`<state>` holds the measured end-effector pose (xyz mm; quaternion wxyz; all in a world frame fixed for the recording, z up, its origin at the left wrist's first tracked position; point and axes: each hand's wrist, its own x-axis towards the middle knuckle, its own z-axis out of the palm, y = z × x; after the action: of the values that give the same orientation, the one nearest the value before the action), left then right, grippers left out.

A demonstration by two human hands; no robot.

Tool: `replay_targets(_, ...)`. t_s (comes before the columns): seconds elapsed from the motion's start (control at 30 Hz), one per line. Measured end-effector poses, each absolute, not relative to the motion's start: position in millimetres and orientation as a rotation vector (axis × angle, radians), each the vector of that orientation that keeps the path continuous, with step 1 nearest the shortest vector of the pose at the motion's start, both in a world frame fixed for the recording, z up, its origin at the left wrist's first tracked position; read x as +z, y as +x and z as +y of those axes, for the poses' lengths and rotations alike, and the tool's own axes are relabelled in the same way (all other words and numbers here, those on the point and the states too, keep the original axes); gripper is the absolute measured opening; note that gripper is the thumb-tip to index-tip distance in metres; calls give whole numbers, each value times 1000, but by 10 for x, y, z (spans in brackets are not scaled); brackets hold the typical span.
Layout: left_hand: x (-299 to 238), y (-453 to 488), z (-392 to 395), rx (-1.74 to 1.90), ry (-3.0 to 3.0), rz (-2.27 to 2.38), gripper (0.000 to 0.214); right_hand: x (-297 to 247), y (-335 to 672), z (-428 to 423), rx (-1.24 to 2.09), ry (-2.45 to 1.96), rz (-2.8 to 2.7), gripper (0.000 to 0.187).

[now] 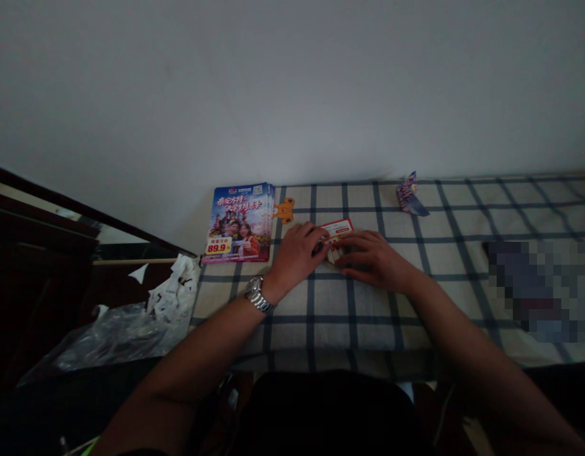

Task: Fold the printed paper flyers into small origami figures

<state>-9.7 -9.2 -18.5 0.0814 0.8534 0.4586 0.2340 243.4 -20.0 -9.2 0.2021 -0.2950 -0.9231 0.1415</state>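
Observation:
A small folded leaflet (337, 228) with a red and white panel lies on the checked cloth (444, 253). My left hand (296, 254), with a metal watch on its wrist, presses on the leaflet's left side with curled fingers. My right hand (373, 258) lies over its right side, fingers bent and pressing the paper down. Most of the leaflet is hidden under both hands.
A stack of colourful leaflets (238, 223) lies at the cloth's left corner, with a small orange paper shape (285, 210) beside it. A folded paper figure (409, 194) stands near the wall. Crumpled clear plastic and white paper (131, 320) lie at the left.

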Motion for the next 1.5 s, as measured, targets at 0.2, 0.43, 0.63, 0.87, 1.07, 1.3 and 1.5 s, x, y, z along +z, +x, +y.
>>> replay_targets(0.2, -167, -74, -99, 659, 2556, 1431, 17, -99, 2429, -199, 387, -845, -2582, 27)
replay_targets(0.43, -131, -67, -114, 633, 2543, 1464, 16, -112, 2418, -208, 364, -852, -2585, 27)
replay_targets(0.63, -157, -62, -95, 664, 2532, 1464, 14, -110, 2409, -217, 339, -868, -2608, 27)
replay_targets(0.87, -174, -96, -75, 750, 2531, 1380, 13, -127, 2396, -217, 311, -894, -2604, 26)
replay_targets(1.07, -169, -128, -73, 731, 2641, 1294, 25, -126, 2391, -213, 273, -911, -2609, 23)
replay_targets(1.3, -108, -136, -119, 676, 2768, 1138, 35, -141, 2439, -194, 208, -990, -2579, 25)
replay_targets(1.5, -123, -183, -116, 617, 2828, 946, 32, -146, 2478, -167, 185, -1041, -2552, 24)
